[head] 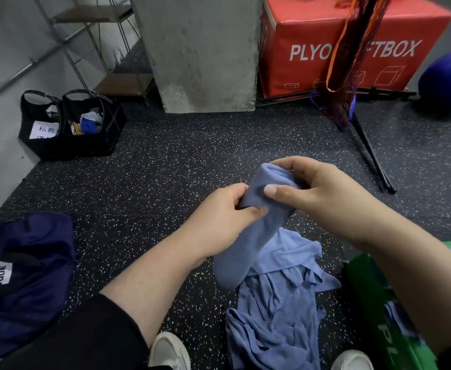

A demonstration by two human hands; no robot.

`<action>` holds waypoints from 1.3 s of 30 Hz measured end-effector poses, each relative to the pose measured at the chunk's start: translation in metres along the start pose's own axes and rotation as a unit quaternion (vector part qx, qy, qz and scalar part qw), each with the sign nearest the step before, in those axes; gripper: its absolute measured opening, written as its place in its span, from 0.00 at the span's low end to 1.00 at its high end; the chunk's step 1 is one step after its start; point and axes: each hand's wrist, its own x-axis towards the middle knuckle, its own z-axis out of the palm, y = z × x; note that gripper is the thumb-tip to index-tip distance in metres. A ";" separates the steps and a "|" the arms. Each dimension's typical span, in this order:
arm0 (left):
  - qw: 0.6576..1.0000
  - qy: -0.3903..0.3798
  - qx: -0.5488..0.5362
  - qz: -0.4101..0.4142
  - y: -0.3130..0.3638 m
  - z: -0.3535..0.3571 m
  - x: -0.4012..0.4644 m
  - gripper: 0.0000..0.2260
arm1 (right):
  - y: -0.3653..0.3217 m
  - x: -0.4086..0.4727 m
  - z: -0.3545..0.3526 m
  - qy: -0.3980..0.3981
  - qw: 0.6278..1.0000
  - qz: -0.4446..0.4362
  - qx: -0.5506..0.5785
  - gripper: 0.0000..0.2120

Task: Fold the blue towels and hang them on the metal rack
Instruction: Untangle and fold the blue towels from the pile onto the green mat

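Observation:
A light blue towel [248, 236], folded into a long narrow bundle, is held up over the floor in the middle of the view. My left hand [224, 212] grips its left side with the thumb pressed on the cloth. My right hand [312, 188] pinches its upper end between thumb and fingers. Below them a heap of more blue towels [275, 311] lies crumpled on the speckled floor. A metal rack [96, 41] with wooden shelves stands against the wall at the far left.
A grey concrete pillar [203, 52] rises straight ahead, a red plyo box [347, 46] to its right. A black bag [72, 126] sits far left, a navy bag [24, 265] near left, a green bag [384, 311] near right. A black stand [371, 153] holds netting; a blue ball [448, 78] lies at the right edge.

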 end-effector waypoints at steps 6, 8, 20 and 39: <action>0.993 -0.065 -0.097 -0.016 -0.001 0.004 -0.011 0.15 | -0.007 -0.003 -0.008 0.046 0.999 -0.010 -0.017 0.02; 0.992 -0.082 -0.096 -0.029 -0.003 0.005 -0.014 0.17 | -0.007 -0.004 -0.013 0.061 0.998 -0.005 -0.007 0.03; 0.978 -0.170 -0.018 -0.117 -0.021 -0.011 -0.036 0.16 | 0.004 -0.024 -0.044 0.134 0.967 0.090 0.197 0.05; 0.993 -0.093 -0.064 -0.045 0.008 0.065 -0.051 0.08 | 0.076 -0.134 -0.176 0.240 0.938 0.186 0.166 0.04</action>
